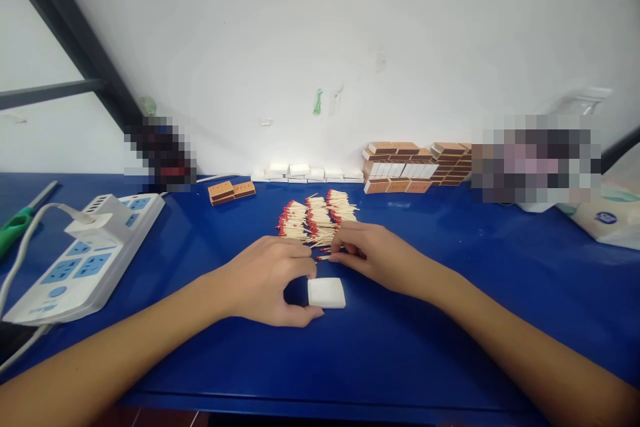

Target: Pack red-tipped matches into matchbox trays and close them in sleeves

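A small white matchbox tray (327,293) lies on the blue tabletop close in front of me. My left hand (280,280) curls round its left end, fingertips at the far edge and thumb at the near edge. Just beyond the tray, my right hand (363,248) is closed in a pinch at the end of a match (324,258) with a red head. Three heaps of loose red-headed matches, a left heap (294,220), a middle heap (319,217) and a right heap (341,205), lie beyond my hands. My right fingers partly cover the right heap's near end.
White trays (300,172) line the wall, beside stacked brown matchboxes (400,170). Two matchboxes (233,192) lie apart at the left. A white power strip (100,260) with a cable and a green-handled tool (20,223) are at far left. A tissue pack (607,217) stands at right.
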